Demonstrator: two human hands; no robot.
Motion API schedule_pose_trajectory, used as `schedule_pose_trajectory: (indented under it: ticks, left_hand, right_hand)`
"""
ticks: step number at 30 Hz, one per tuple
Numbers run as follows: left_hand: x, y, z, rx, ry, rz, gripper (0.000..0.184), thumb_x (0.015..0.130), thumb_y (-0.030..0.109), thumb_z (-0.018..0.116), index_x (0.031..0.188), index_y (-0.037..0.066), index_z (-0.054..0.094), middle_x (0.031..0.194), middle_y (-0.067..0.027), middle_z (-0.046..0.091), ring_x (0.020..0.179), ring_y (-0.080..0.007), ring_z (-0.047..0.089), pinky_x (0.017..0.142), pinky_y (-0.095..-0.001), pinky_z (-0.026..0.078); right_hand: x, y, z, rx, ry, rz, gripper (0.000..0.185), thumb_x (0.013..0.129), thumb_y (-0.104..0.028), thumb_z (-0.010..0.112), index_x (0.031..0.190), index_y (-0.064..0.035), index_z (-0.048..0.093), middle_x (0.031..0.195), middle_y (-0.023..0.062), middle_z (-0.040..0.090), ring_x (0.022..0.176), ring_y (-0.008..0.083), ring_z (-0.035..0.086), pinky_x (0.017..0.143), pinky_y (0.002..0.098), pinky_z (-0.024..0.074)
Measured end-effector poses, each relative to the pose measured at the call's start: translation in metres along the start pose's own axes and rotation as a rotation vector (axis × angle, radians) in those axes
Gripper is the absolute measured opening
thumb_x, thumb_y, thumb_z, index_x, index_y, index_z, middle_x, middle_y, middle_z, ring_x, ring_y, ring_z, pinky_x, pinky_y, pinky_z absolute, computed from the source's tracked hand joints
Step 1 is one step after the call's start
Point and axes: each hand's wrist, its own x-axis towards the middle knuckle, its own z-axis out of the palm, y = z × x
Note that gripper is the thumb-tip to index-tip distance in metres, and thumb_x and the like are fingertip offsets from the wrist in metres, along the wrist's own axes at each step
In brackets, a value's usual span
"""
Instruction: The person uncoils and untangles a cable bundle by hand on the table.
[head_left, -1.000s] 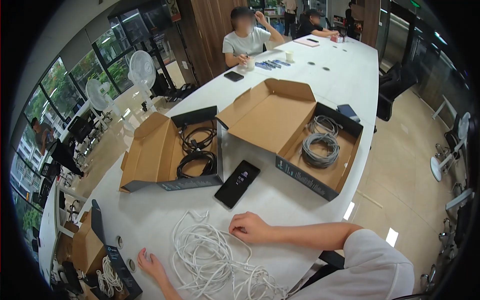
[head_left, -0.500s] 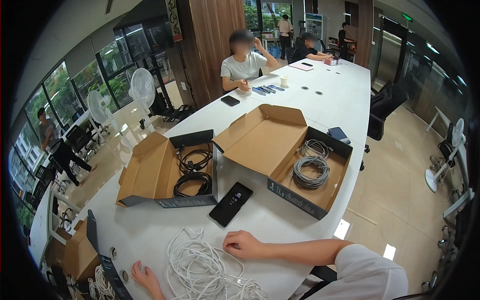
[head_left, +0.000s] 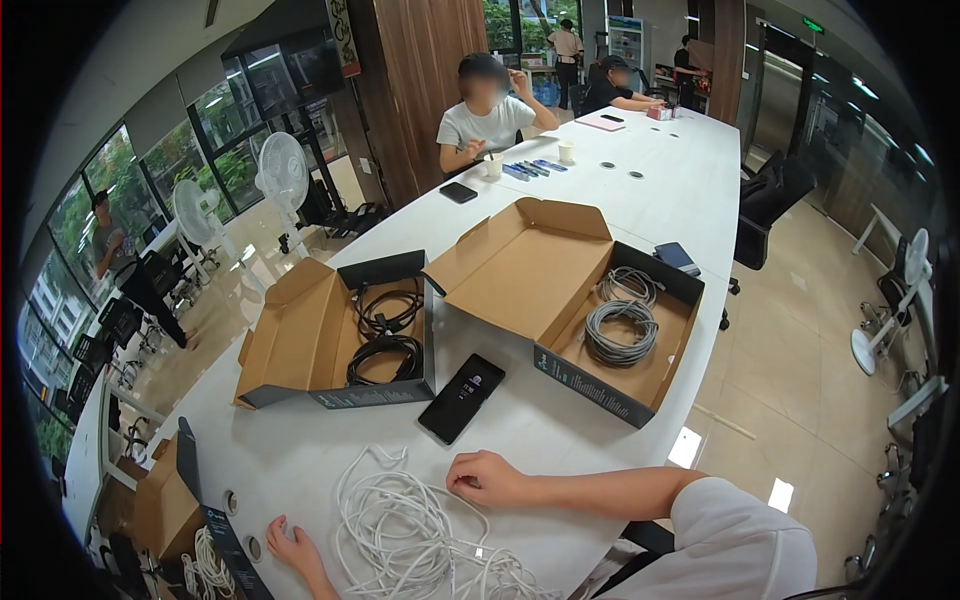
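Note:
A loose, tangled heap of white cable [head_left: 400, 525] lies on the table in front of me, with a small pale connector among its strands. My right hand [head_left: 487, 478] rests at the heap's upper right edge, fingers curled in; a strand runs by its fingertips, and whether they grip it is hidden. Left of the heap, my left hand [head_left: 292, 548] lies low over the table with its fingers apart, holding nothing. A black phone [head_left: 462, 398] with a lit lock screen lies just beyond the heap.
Open cardboard boxes hold coiled black cables [head_left: 385, 358], grey cables [head_left: 621, 332] and, at lower left, white cables [head_left: 208, 563]. Farther along the white table [head_left: 690, 190] are another phone [head_left: 458, 192], pens [head_left: 535, 170] and paper cups [head_left: 567, 152]. A person [head_left: 485, 125] sits across.
Both my hands and the cable heap look nearly unchanged. The view has shifted slightly. Across the table, the seated person's hand has lifted off the cup; the person at far left has moved right.

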Motion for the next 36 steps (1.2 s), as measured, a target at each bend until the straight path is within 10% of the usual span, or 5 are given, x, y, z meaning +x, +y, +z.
schedule_pose_trajectory:
  ticks: [36]
  left_hand:
    - [-0.0016, 0.0069, -0.008, 0.027, -0.061, -0.001, 0.036, 0.081, -0.002, 0.064, 0.117, 0.004, 0.063, 0.121, -0.0124, 0.062, 0.117, -0.0336, 0.052, 0.103, -0.0457, 0.039]
  right_hand:
    - [0.002, 0.0003, -0.0004, -0.003, 0.017, -0.002, 0.009, 0.083, -0.002, 0.064, 0.088, -0.0027, 0.072, 0.085, 0.0105, 0.068, 0.066, 0.0248, 0.065, 0.06, 0.0339, 0.0505]
